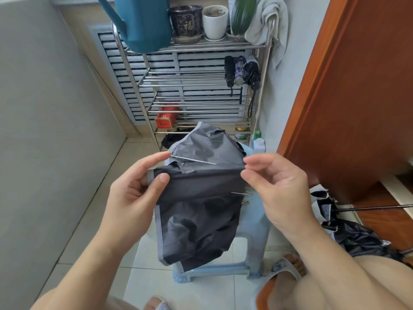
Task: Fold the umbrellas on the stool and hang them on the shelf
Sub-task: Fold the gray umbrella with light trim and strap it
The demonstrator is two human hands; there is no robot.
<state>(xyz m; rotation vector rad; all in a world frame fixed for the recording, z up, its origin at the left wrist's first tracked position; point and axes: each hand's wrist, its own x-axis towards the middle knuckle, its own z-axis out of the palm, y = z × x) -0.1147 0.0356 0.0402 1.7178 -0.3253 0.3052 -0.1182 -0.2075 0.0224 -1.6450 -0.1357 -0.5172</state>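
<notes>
Left hand (143, 186): thumb and fingers pinch the left edge of the grey umbrella (201, 198), canopy fabric only. Right hand (274, 184): fingertips pinch the opposite edge, so one panel is drawn taut between the two, probably to flatten a pleat before rolling.

Grey umbrella: held above the pale blue stool (252, 222), lower canopy hanging slack over the seat; thin metal ribs show near the top fold.

Second umbrella (348, 229): dark, unfolded, on the floor to the right, shaft pointing toward the wooden door (357, 86). Likely awaiting its turn.

Metal shelf (194, 86): three folded umbrellas (242, 71) hang by its right post. Top tier holds a teal watering can (143, 23), a dark pot (185, 21) and a white pot (215, 22); lower tiers, a red tin (166, 118) and a small jar (241, 133).
</notes>
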